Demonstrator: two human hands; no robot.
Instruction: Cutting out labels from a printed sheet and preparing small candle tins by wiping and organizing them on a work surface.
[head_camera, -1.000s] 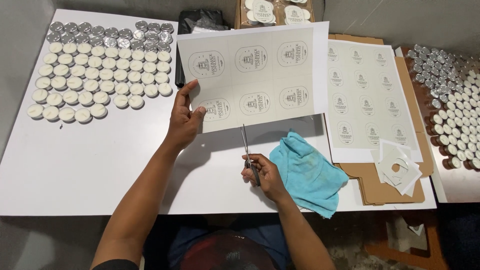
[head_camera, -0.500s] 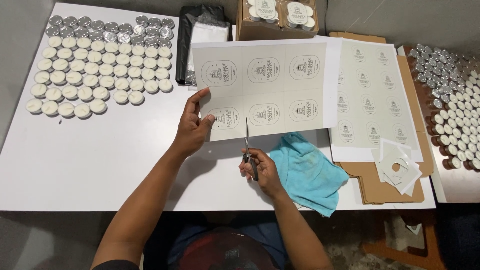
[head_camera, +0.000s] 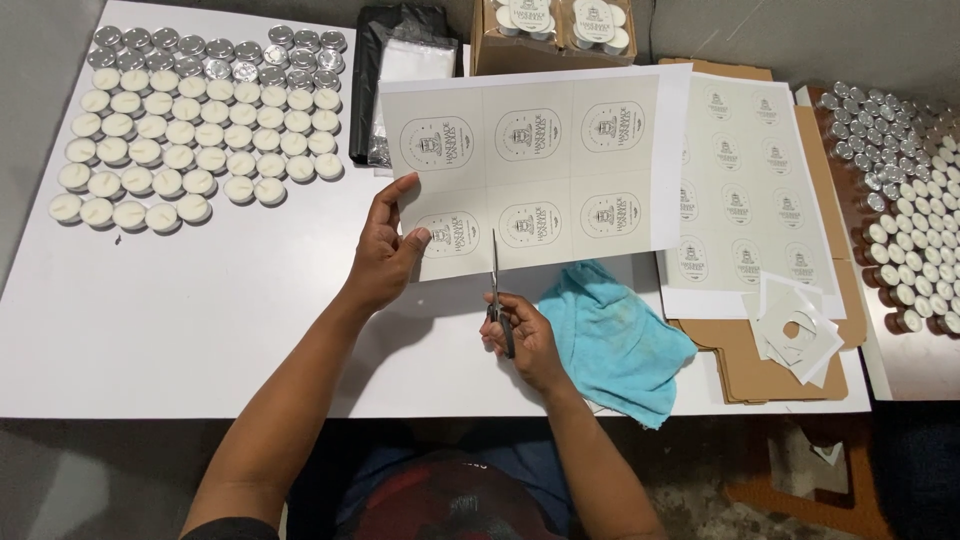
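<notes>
The left hand (head_camera: 385, 255) pinches the lower left corner of the label sheet (head_camera: 530, 170), lifting it above the white table (head_camera: 200, 320). The right hand (head_camera: 525, 340) grips scissors (head_camera: 496, 290) whose blades meet the sheet's bottom edge, just beside a blue cloth (head_camera: 615, 335).

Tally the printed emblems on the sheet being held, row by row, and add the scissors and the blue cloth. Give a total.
Emblems, top row of the label sheet: 3
Emblems, bottom row: 3
Scissors, in the right hand: 1
Blue cloth: 1
Total: 8
The left hand holds the sheet's lower left edge.
</notes>
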